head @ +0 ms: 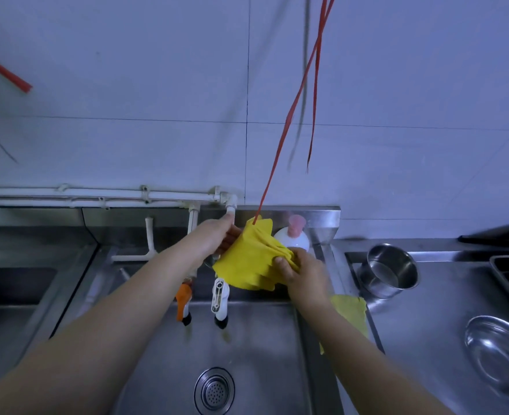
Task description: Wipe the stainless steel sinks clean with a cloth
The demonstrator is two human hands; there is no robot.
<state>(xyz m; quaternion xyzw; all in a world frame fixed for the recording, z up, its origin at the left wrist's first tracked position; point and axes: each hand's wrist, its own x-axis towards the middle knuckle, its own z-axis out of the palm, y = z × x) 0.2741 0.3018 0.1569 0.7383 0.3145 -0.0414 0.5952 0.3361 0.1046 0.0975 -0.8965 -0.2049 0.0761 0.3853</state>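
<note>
The left hand (217,238) grips the far left edge of a crumpled yellow cloth (250,259), its fingers curled into the fabric. The right hand (302,272) pinches the cloth's right side, thumb on top and fingers folded beneath. Between the two hands the cloth hangs bunched in the air, above the far rim of the stainless steel sink basin (247,348). Below it two taps point down into the basin, one with an orange handle (184,298), one white (220,298). A round perforated drain strainer (214,390) sits in the near floor of the basin. Just behind the cloth stands a white pump bottle with a pink top (295,236). A second yellow cloth (350,313) lies on the sink's right rim, partly under the right forearm. To the right, on the steel counter, stand a small steel pot (389,271) and a shallow steel bowl (498,354).
</note>
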